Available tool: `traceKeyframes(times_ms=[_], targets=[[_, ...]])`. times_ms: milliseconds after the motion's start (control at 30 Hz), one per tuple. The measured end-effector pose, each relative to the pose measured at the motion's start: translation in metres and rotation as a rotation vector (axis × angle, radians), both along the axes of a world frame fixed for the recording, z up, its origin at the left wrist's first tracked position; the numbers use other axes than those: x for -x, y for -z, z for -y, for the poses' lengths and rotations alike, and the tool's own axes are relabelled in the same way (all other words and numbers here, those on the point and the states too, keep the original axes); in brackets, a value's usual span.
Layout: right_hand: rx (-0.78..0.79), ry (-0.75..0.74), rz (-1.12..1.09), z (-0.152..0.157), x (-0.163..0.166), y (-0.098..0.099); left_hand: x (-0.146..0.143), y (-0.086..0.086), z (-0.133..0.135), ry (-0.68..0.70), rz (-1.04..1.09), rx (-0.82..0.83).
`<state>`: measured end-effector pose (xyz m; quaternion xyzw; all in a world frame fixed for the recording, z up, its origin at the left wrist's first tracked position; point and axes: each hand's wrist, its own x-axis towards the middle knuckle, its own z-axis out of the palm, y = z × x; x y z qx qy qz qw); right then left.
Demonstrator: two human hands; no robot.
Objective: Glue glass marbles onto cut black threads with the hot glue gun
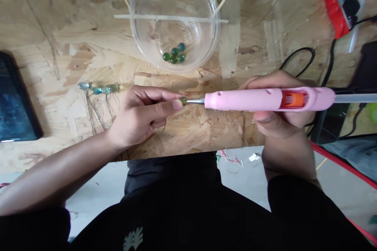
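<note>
My left hand [141, 113] pinches a small green glass bead [183, 100] between thumb and fingers, just above the wooden board [59, 39]. My right hand [279, 110] is wrapped round a pink glue gun [265, 99] held level, its metal tip touching the bead. A clear glue stick pokes out of the gun's back end on the right.
A clear plastic bowl [175, 19] with several green beads [174, 53] sits beyond the hands, thin wooden sticks [171, 18] lying under and around it. Beads on thin wires [97, 89] lie to the left. A dark tablet [14, 98] is far left; cables and a red tool [335, 6] far right.
</note>
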<state>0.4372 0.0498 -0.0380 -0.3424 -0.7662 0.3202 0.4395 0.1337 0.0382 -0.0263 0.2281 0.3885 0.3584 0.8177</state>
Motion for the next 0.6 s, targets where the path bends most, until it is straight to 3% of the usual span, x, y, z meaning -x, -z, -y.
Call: traceKeyframes(times_ms=[300,600], targets=[[-0.032,0.055,-0.047,0.001,0.0032,0.0017,-0.0019,-0.0016,-0.0006,0.014,-0.009,-0.015],[0.017,-0.026,-0.01,0.0001,0.0045,-0.0054,0.0003,-0.0017,-0.0011,0.012,-0.094,0.045]])
